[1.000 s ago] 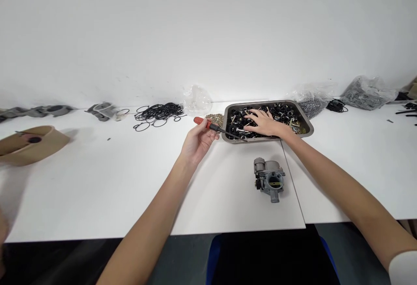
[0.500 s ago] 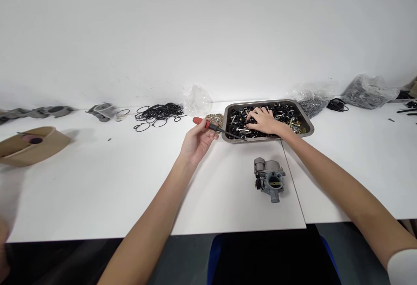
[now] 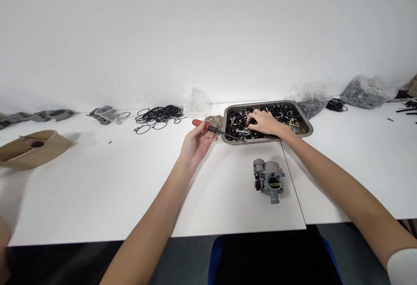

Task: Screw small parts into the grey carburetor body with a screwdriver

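Observation:
My left hand point(image 3: 197, 145) is closed around the red and black handle of a screwdriver point(image 3: 206, 126). The screwdriver's thin shaft points right, over the near rim of a metal tray point(image 3: 260, 140). Inside that tray my right hand point(image 3: 263, 122) rests on a heap of small black and metal parts point(image 3: 239, 122). Its fingers are bent but apart, with the tips among the parts; nothing held shows. A grey carburetor point(image 3: 269, 180) sits on the white table in front of the tray, its round bore facing me.
Black rubber rings point(image 3: 163, 114) lie left of a clear plastic bag point(image 3: 196, 101). Small brass-coloured parts point(image 3: 215, 121) are heaped beside the tray. Bagged metal parts point(image 3: 309, 102) stand to its right. A tan ring-shaped holder point(image 3: 45, 150) is at far left. A person's arm shows at the left edge.
The fingers of my right hand have drawn in slightly among the parts in the tray. My left hand and the screwdriver stay almost still.

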Tool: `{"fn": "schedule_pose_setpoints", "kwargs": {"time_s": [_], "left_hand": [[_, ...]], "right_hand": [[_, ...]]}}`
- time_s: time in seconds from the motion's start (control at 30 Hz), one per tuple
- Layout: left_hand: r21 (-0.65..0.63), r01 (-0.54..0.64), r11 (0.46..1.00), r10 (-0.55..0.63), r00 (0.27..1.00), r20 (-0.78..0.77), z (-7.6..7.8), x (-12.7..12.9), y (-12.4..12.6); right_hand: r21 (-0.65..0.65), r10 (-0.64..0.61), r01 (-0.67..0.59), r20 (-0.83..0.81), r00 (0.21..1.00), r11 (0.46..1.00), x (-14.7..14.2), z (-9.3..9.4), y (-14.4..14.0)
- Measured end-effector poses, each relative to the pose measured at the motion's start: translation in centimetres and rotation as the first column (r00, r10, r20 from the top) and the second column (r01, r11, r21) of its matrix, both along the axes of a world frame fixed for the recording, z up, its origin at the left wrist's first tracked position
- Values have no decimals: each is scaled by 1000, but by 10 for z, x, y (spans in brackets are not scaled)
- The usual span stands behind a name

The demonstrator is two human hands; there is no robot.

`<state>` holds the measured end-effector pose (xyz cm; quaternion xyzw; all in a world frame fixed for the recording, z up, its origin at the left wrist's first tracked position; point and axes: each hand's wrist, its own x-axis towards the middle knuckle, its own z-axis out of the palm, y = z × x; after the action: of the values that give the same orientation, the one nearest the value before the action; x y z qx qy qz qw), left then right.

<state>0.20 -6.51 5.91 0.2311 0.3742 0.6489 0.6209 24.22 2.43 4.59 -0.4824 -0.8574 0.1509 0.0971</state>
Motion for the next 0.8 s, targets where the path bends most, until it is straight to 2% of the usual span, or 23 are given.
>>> {"fn": "schedule_pose_setpoints", "kwargs": {"time_s": [0.37,0.53,0.67,0.8], "left_hand": [[23,9,1000,-9,1000,-8,-5,-2,2],[41,20,999,-20,1000,-14,-7,-4,3],[45,19,999,-18,1000,-21,-9,-6,4],[73,33,997,-31,999,-30,-12,-7,6]], "right_hand": [[5,0,1,-110,994,1000,6,-2,3],[-34,-32,26,-174,984,999,12,0,5],[-57,-44,32,-220,975,998,23,7,9],[-9,-77,77,-223,972,997,37,21,13]]}}
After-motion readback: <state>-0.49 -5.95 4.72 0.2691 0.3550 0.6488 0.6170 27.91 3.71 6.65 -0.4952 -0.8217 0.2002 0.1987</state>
